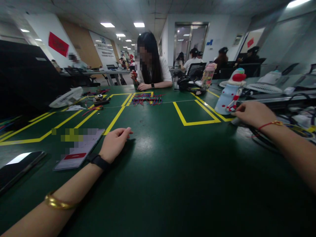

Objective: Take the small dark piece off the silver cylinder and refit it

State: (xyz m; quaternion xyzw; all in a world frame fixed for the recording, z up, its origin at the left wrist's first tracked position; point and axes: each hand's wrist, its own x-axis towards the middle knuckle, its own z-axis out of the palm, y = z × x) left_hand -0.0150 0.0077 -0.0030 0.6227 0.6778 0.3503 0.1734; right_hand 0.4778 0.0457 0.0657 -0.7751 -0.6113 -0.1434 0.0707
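My left hand (114, 143) rests on the dark green table (172, 171), fingers loosely curled and holding nothing, just right of a phone (80, 148) lying flat. A black band and a gold bangle are on that arm. My right hand (251, 113) reaches out to the right, its fingers bent near the base of a pale blue snowman-shaped bottle (230, 92). Whether the hand grips something small under its fingers is hidden. A red string bracelet circles that wrist.
Yellow tape lines (195, 122) mark boxes on the table. A second dark phone (18, 166) lies at the left edge. A pile of red and blue wires (147, 98) sits before a seated person (150, 62) opposite. A white fan (66, 97) lies at left, cables at right.
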